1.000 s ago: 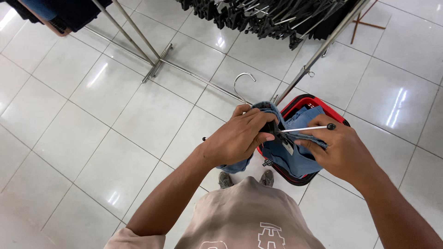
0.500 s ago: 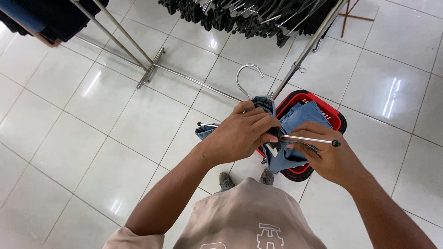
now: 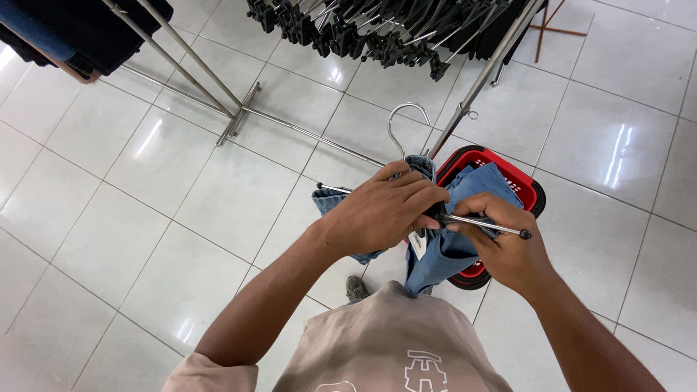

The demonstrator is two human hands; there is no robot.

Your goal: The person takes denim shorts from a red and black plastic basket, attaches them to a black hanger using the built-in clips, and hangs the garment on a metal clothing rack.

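My left hand [image 3: 385, 210] grips the top of a blue denim garment [image 3: 454, 247] where it meets a metal clip hanger [image 3: 403, 127], whose hook sticks up behind my fingers. My right hand [image 3: 504, 243] pinches the hanger's metal bar [image 3: 486, 225] and the denim at the right end. The garment hangs down in front of my beige shirt. A red shopping basket [image 3: 526, 185] stands on the floor just below and behind the denim.
White glossy floor tiles [image 3: 145, 203] spread all around. A metal clothes rack with a floor bar [image 3: 239, 116] stands at the upper left with dark clothes. A rail of black clip hangers [image 3: 377, 29] hangs at the top, its pole [image 3: 479, 80] slanting down to the basket.
Both hands have lifted the denim and hanger slightly and drawn it nearer to my body. The garment is spread wider on the hanger bar, and the left end of the bar now shows.
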